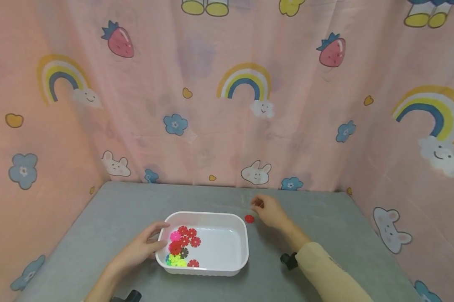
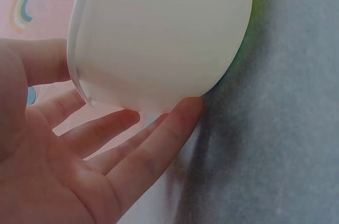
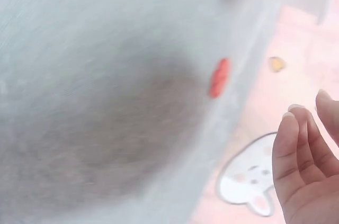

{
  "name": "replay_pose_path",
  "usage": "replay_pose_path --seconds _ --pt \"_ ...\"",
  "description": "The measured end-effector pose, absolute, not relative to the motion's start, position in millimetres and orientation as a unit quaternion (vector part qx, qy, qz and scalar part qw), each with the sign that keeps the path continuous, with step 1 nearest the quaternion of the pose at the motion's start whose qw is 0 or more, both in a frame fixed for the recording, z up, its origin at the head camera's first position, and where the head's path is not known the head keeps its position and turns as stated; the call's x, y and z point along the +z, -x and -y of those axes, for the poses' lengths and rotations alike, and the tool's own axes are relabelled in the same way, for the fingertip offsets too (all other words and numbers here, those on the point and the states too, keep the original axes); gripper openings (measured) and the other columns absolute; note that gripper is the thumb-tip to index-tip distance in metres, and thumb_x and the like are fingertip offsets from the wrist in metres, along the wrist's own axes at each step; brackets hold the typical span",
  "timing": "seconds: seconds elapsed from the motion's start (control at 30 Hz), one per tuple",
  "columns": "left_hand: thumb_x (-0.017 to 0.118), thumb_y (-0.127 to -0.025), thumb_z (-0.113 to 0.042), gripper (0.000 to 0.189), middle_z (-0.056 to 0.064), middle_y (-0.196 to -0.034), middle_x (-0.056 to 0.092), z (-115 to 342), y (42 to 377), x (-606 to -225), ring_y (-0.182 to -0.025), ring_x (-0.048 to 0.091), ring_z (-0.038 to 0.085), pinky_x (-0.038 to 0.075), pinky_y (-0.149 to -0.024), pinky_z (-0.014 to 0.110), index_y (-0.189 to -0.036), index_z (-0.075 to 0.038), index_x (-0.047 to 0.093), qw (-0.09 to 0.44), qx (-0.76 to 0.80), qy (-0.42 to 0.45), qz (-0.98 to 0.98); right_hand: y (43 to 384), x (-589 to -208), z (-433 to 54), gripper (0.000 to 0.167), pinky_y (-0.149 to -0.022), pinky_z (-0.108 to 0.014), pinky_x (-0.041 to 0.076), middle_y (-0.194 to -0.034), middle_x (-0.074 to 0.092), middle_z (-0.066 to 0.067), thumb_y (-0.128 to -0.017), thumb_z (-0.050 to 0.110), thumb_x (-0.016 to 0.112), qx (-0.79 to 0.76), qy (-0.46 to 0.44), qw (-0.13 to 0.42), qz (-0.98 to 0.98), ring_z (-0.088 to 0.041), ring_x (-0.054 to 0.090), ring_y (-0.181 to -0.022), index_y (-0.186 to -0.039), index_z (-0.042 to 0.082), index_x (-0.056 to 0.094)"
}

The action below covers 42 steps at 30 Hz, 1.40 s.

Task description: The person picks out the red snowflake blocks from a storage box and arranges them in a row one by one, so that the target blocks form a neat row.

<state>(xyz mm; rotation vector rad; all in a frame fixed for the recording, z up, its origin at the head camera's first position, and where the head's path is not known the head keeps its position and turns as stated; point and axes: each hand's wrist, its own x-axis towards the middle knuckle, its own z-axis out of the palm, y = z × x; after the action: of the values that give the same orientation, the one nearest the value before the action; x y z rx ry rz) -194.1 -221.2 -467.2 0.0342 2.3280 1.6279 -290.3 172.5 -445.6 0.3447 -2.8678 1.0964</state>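
Note:
A white plastic tray (image 1: 219, 247) stands on the table with interlocking flower discs gathered in its left part. They are red discs (image 1: 195, 241), a pink disc (image 1: 175, 236), a dark disc (image 1: 184, 252) and yellow-green discs (image 1: 176, 261). My left hand (image 1: 144, 243) holds the tray's left end, thumb at the rim and fingers against the outer wall (image 2: 159, 38). To the right of the tray a single red disc (image 1: 249, 219) lies on the table. Just above and beyond it hovers my right hand (image 1: 269, 212), fingers loosely bent, holding nothing visible (image 3: 307, 166).
The grey table (image 1: 136, 201) meets a pink patterned curtain (image 1: 196, 147) at its back and sides. Dark wrist mounts sit on both arms, the right one (image 1: 289, 261) beside a beige sleeve (image 1: 325, 272).

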Motion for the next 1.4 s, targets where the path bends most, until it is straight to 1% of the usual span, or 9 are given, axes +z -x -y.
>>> replay_pose_path --seconds 0.2,0.27,0.47,0.63,0.8,0.97,1.2,1.3,1.4 --pt "0.069 -0.096 -0.019 0.054 0.027 -0.160 0.029 222 193 -468 -0.136 0.045 0.051 0.059 -0.088 0.048 -0.146 -0.011 0.048 0.143 0.566 -0.003 -0.812 277 -424 -161 0.014 -0.080 -0.037 0.059 -0.101 0.069 -0.005 -0.097 0.013 0.070 0.380 -0.123 0.030 0.916 -0.022 0.062 -0.090 -0.108 0.006 0.069" --pt "0.069 -0.096 -0.018 0.054 0.028 -0.160 0.030 223 193 -468 -0.136 0.045 0.051 0.059 -0.087 0.047 -0.146 -0.011 0.049 0.143 0.566 -0.002 -0.812 270 -418 -155 0.014 -0.079 -0.035 0.059 -0.098 0.068 -0.003 -0.095 0.014 0.072 0.385 -0.125 0.028 0.914 -0.021 0.062 -0.089 -0.108 0.008 0.070" --pt "0.068 -0.096 -0.017 0.054 0.028 -0.159 0.031 224 192 -469 -0.134 0.047 0.050 0.059 -0.086 0.046 -0.146 -0.010 0.048 0.144 0.568 -0.005 -0.810 251 -404 -134 0.012 -0.068 -0.028 0.058 -0.089 0.066 0.001 -0.093 0.011 0.074 0.397 -0.155 0.033 0.904 -0.017 0.061 -0.081 -0.104 0.009 0.071" --pt "0.068 -0.097 -0.018 0.054 0.028 -0.160 0.029 225 192 -470 -0.136 0.045 0.051 0.059 -0.087 0.047 -0.146 -0.011 0.048 0.144 0.569 -0.004 -0.810 236 -399 -117 0.011 -0.070 -0.027 0.057 -0.089 0.065 0.003 -0.093 0.011 0.075 0.393 -0.198 0.035 0.897 -0.015 0.061 -0.082 -0.103 0.011 0.071" --pt "0.069 -0.097 -0.021 0.054 0.027 -0.159 0.031 224 191 -469 -0.136 0.045 0.050 0.059 -0.087 0.046 -0.146 -0.013 0.048 0.143 0.559 -0.002 -0.817 225 -401 -103 0.011 -0.073 -0.026 0.056 -0.089 0.064 0.005 -0.094 0.012 0.074 0.396 -0.241 0.006 0.886 -0.014 0.060 -0.083 -0.104 0.010 0.071" --pt "0.068 -0.097 -0.021 0.053 0.027 -0.159 0.031 224 192 -467 -0.136 0.045 0.050 0.059 -0.087 0.046 -0.146 -0.014 0.049 0.140 0.553 -0.001 -0.821 219 -403 -89 0.010 -0.076 -0.027 0.055 -0.088 0.063 0.007 -0.093 0.013 0.075 0.418 -0.280 -0.028 0.864 -0.014 0.060 -0.084 -0.102 0.012 0.071" --pt "0.069 -0.097 -0.021 0.054 0.027 -0.159 0.032 223 194 -468 -0.134 0.047 0.050 0.059 -0.086 0.045 -0.146 -0.013 0.049 0.137 0.555 -0.014 -0.821 215 -412 -73 0.009 -0.071 -0.024 0.052 -0.084 0.062 0.011 -0.091 0.014 0.077 0.410 -0.297 -0.071 0.859 -0.010 0.058 -0.080 -0.097 0.018 0.071" --pt "0.068 -0.097 -0.021 0.053 0.027 -0.159 0.032 222 194 -468 -0.134 0.047 0.050 0.059 -0.086 0.045 -0.146 -0.013 0.049 0.134 0.557 -0.017 -0.820 215 -417 -65 0.010 -0.069 -0.023 0.051 -0.080 0.060 0.011 -0.089 0.013 0.079 0.403 -0.304 -0.080 0.860 -0.008 0.055 -0.077 -0.094 0.017 0.070" --pt "0.069 -0.097 -0.022 0.053 0.027 -0.159 0.032 222 194 -468 -0.136 0.045 0.051 0.059 -0.087 0.046 -0.146 -0.014 0.049 0.134 0.557 -0.018 -0.819 216 -425 -58 0.010 -0.068 -0.021 0.049 -0.078 0.059 0.010 -0.088 0.012 0.080 0.396 -0.311 -0.093 0.859 -0.006 0.053 -0.075 -0.092 0.014 0.071"
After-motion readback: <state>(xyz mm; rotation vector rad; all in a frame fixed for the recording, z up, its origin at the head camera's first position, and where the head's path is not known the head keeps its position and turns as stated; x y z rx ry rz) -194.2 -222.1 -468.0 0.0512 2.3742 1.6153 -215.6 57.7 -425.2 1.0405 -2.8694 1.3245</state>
